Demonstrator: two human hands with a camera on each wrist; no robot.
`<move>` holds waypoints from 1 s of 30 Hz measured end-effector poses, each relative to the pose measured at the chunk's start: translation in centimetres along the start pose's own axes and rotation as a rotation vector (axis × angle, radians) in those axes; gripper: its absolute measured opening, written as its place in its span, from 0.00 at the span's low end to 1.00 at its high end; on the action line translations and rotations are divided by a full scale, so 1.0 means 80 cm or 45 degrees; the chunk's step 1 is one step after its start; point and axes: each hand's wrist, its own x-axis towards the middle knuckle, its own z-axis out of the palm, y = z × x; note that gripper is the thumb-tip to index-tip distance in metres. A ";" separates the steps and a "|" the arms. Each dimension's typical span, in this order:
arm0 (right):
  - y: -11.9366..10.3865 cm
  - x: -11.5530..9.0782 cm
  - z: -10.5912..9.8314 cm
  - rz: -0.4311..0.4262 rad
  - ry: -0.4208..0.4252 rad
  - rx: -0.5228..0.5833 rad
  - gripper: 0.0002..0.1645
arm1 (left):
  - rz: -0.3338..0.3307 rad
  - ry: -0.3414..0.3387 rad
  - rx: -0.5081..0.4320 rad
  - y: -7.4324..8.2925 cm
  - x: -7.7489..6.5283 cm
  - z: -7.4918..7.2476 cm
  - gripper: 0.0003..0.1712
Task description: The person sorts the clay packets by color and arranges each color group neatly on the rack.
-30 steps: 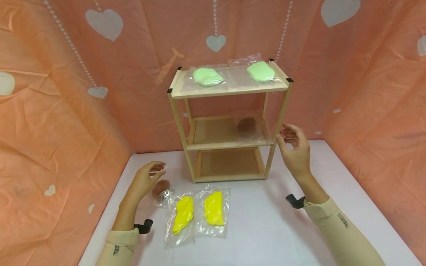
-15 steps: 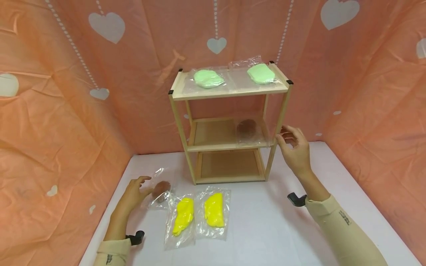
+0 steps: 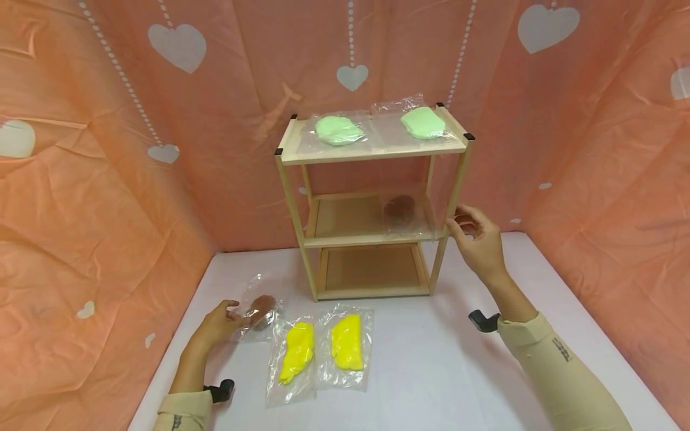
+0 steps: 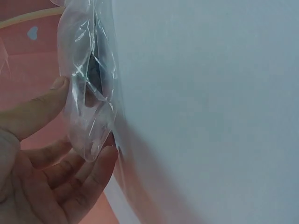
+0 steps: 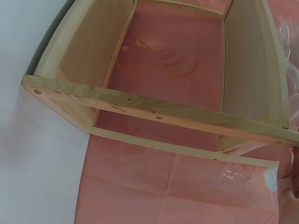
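On the white table, my left hand (image 3: 215,326) holds the near-left edge of a clear bag with a brown clay lump (image 3: 263,310). The left wrist view has the thumb (image 4: 58,93) on one face of the bag (image 4: 88,116) and the fingers curled at its other side. My right hand (image 3: 481,242) grips the right front post of a three-tier wooden shelf (image 3: 372,240), at the middle tier's height. Only part of that hand (image 5: 287,186) shows at the right wrist view's edge. Another bagged brown lump (image 3: 400,211) lies on the middle tier.
Two bagged yellow clay pieces, one left (image 3: 297,352) and one right (image 3: 347,342), lie flat in front of the shelf. Two bagged pale green pieces, left (image 3: 338,130) and right (image 3: 424,123), rest on the top tier. Pink cloth (image 3: 237,179) surrounds the table.
My left hand has come down and left from above the brown lump's bag to its edge and taken hold of it. The right hand stays at the shelf post.
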 end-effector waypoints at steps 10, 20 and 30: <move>0.002 0.002 0.000 -0.010 -0.012 -0.071 0.20 | 0.026 -0.018 -0.126 -0.001 0.011 0.003 0.41; 0.000 0.002 -0.002 -0.006 -0.029 -0.052 0.19 | 0.036 -0.069 -0.338 0.005 0.016 0.008 0.38; 0.001 0.003 -0.003 -0.019 -0.032 -0.066 0.20 | 0.219 -0.147 -0.463 -0.001 0.012 0.008 0.32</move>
